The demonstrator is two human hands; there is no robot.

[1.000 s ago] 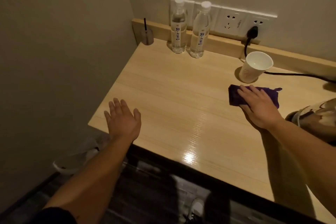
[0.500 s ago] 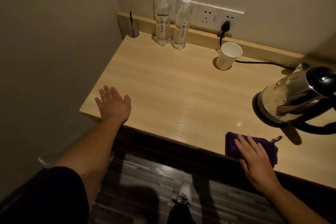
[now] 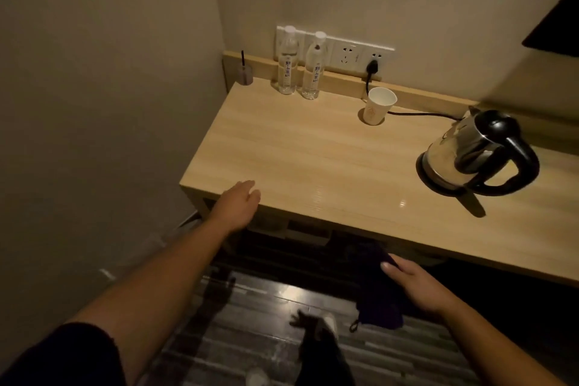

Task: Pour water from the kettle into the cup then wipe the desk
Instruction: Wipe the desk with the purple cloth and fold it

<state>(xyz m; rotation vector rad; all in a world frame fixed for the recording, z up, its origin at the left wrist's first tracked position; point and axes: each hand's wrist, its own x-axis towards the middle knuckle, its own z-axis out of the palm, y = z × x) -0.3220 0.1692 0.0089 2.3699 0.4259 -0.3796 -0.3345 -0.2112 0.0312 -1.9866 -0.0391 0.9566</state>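
Observation:
A steel kettle (image 3: 470, 150) with a black handle stands on its base at the right of the wooden desk (image 3: 313, 160). A white paper cup (image 3: 377, 105) stands upright near the back edge, beside the kettle's cord. My right hand (image 3: 419, 285) holds a dark purple cloth (image 3: 379, 294) below the desk's front edge, off the surface, with the cloth hanging over the floor. My left hand (image 3: 238, 207) hovers at the desk's front left corner, fingers loosely apart, holding nothing.
Two clear water bottles (image 3: 299, 64) stand at the back by a white socket strip (image 3: 347, 52) with a black plug in it. A small holder with a dark stick (image 3: 244, 72) sits in the back left corner. Walls close the left and back.
My right hand drew the cloth from near the cup to the front edge, then off the desk and down. I have stepped back; my left hand has slid back to the desk's front edge.

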